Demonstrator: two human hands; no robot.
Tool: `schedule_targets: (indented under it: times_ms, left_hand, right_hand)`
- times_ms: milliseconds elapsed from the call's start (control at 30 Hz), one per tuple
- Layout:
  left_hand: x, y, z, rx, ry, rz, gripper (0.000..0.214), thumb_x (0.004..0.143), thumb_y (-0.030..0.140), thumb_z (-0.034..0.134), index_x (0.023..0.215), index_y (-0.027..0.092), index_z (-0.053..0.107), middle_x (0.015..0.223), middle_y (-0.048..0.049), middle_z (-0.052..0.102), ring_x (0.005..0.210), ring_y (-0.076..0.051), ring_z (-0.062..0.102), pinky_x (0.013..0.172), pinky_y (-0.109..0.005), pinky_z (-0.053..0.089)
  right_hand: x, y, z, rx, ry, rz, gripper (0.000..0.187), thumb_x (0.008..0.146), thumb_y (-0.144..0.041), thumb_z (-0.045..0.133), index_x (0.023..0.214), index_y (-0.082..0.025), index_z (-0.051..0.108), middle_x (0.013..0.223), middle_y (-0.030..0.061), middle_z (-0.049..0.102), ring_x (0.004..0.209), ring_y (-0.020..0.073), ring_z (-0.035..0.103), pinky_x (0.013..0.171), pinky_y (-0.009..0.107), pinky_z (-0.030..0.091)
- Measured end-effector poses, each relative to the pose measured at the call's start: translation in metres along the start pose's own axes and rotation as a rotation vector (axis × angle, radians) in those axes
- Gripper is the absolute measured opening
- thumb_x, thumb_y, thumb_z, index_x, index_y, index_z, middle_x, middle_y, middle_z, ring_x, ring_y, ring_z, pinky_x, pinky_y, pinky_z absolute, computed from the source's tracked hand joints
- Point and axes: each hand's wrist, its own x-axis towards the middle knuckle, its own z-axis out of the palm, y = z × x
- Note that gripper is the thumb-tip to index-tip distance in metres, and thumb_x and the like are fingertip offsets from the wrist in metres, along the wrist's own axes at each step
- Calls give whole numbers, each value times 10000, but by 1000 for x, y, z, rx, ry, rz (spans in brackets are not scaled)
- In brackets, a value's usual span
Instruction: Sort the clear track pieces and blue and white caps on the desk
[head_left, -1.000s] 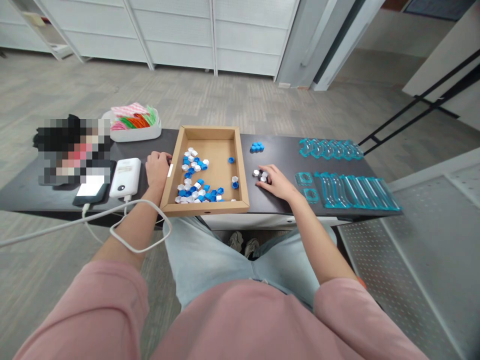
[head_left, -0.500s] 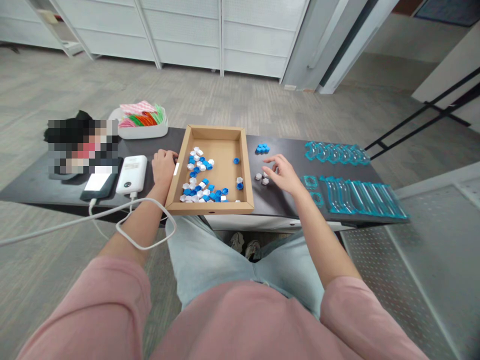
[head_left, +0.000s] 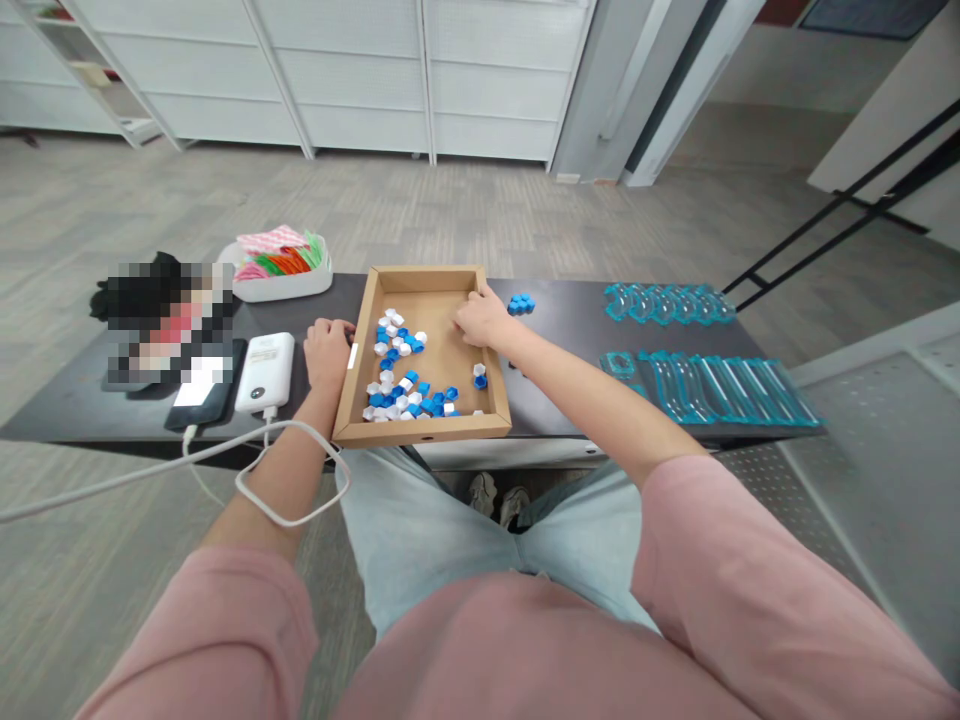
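My right hand [head_left: 482,318] reaches over the right wall of a shallow cardboard box [head_left: 421,432]. Its fingers are bent together and point down at the box floor; whatever they hold is hidden under them. Small blue and white hexagonal pieces [head_left: 412,400] lie loose in the box, mostly in its left and near parts. A blue and a white piece [head_left: 480,376] sit together near the right wall. Outside the left wall, my left hand [head_left: 327,350] rests on the table with bent fingers, its fingertips at the wall, holding nothing visible.
A small blue cluster [head_left: 521,304] lies right of the box, with small pieces partly hidden under my right forearm. Clear turquoise-edged plastic parts [head_left: 735,390] line the table's right side. At left are a white power bank [head_left: 265,372], a cabled phone [head_left: 206,385] and a white basket [head_left: 289,287].
My right hand has moved left from above the white pieces on the table into the box, and its fingers have drawn together. My left hand stays beside the box.
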Motion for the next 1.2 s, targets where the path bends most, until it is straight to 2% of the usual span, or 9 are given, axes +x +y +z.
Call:
schedule_targets:
  times_ms: [67,167,267,367,500,700,900,1033,1200]
  left_hand:
    - [0,-1,1,-9,-6,2,387,1099,186,502,1357,190,790,1473,-261,675,1391,-440,612,1143,-512,524]
    - [2,-2,2,-18,-11,3,385,1096,193,509,1354,187,794,1460,-261,671,1378,-441,609,1133,-513,519]
    - [3,-4,4,-21,1,12,382,1085,199,513,1339,195,799,1434,-252,671,1368,-443,598,1124,-516,514]
    - [3,-4,4,-20,7,16,386,1085,206,507,1338,195,799,1433,-251,669,1365,-443,591,1127,-517,509]
    - [0,0,1,-17,-1,0,387,1083,196,513,1343,196,799,1444,-255,664,1374,-440,594,1119,-510,519]
    - [0,0,0,-7,-2,5,412,1085,194,492,1357,168,799,1446,-262,667,1374,-445,597,1130,-521,516]
    - [1,-3,3,-3,13,17,382,1074,222,519,1324,188,806,1402,-255,667,1350,-439,603,1105,-512,525]
    - [1,-2,2,-2,10,15,393,1076,223,510,1339,180,798,1423,-260,664,1358,-443,598,1122,-526,518]
    - [0,-2,2,-12,14,9,384,1074,219,513,1329,194,799,1413,-253,667,1360,-443,599,1132,-522,516]
  right_hand:
    - [-3,3,2,106,32,-15,248,1010,-153,712,1161,-209,902,1228,130,883,1236,348,728,1199,529,382]
    - [-15,15,5,244,146,-62,330,1078,-195,624,1266,-246,891,1293,122,862,1252,349,715,1168,526,402]
    - [-20,29,14,244,180,-73,254,1027,-318,756,1224,-250,900,1299,142,843,1320,406,651,1180,576,398]
    - [-10,34,26,249,198,-113,140,901,-335,898,1024,-269,900,1082,108,857,1302,433,639,1208,650,373]
    - [8,22,32,237,164,-124,64,832,-228,903,832,-273,857,802,57,805,1125,378,731,1212,667,354]
    - [-9,10,10,196,66,-103,55,921,-215,820,939,-206,872,1047,132,897,1091,350,816,1153,547,424]
    - [-34,40,11,821,221,-91,204,1060,-395,746,1151,-223,805,1014,50,865,872,206,751,853,335,528]
    - [-48,71,38,1160,409,-4,356,1030,-577,755,1142,-240,741,1020,46,800,842,194,681,800,340,552]
    - [-75,110,75,1252,590,297,372,1029,-535,636,1252,-263,758,942,28,727,806,216,657,830,395,587]
